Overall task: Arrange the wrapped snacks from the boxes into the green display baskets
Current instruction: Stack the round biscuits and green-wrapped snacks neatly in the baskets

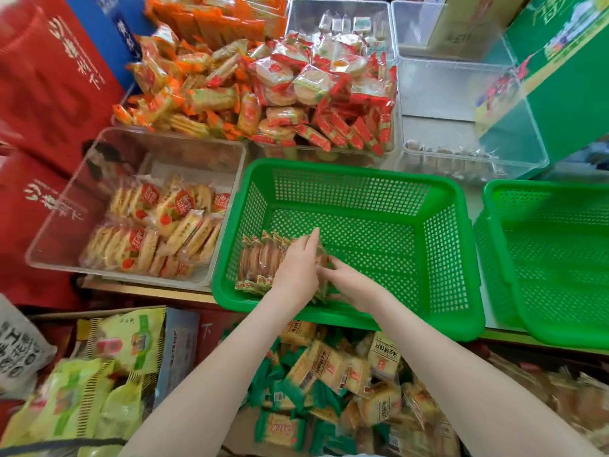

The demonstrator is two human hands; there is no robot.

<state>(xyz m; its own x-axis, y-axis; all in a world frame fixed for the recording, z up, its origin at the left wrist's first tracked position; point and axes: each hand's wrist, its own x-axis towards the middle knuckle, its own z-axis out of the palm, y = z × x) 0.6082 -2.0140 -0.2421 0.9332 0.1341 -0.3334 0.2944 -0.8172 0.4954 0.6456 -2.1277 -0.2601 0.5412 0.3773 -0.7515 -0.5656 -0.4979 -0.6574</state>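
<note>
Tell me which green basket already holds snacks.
The left basket: wrapped snacks stand in a row at its left end. The right basket shows none.

right basket (540, 206): cut by frame edge | snack row (258, 260): right end covered

green mesh basket (441, 206), orange-wrapped snacks (260, 258)

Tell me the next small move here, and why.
Probably let go of the row of wrapped snacks and reach down to the loose packs for another handful: left hand and right hand both touch that upright row in the near-left corner of the green basket, whose floor is mostly bare.
</note>
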